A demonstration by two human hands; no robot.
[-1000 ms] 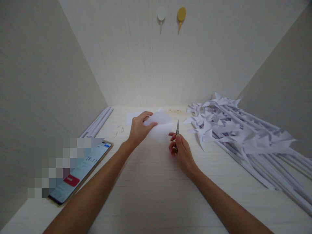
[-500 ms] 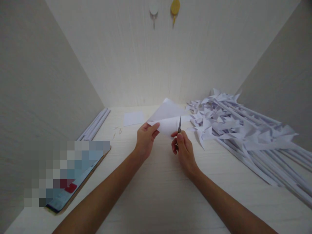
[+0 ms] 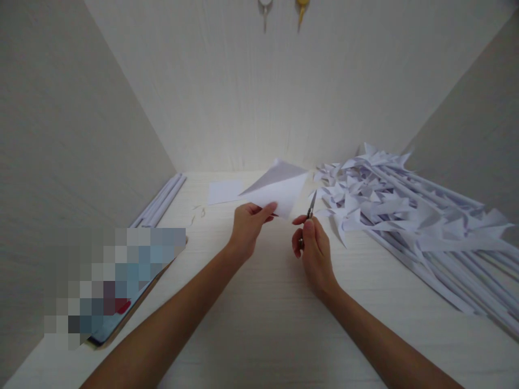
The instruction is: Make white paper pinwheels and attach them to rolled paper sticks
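My left hand (image 3: 248,229) pinches the near corner of a folded white paper sheet (image 3: 279,189) and holds it up above the table, its far edge tipped upward. My right hand (image 3: 314,254) grips a small pair of scissors (image 3: 310,210), blades pointing up and away, just right of the sheet and apart from it. Both hands hover over the middle of the pale wooden table (image 3: 259,324).
A large heap of white paper pinwheels on paper sticks (image 3: 405,221) covers the right side. Rolled paper sticks (image 3: 160,201) lie along the left wall. A flat white paper square (image 3: 224,191) sits at the back. A phone (image 3: 117,294) lies at the near left. Two wall hooks (image 3: 284,8) hang above.
The sheet has swung left and away from the scissors, which were at its edge half a second ago. My right hand shifted slightly right with the scissors tilted.
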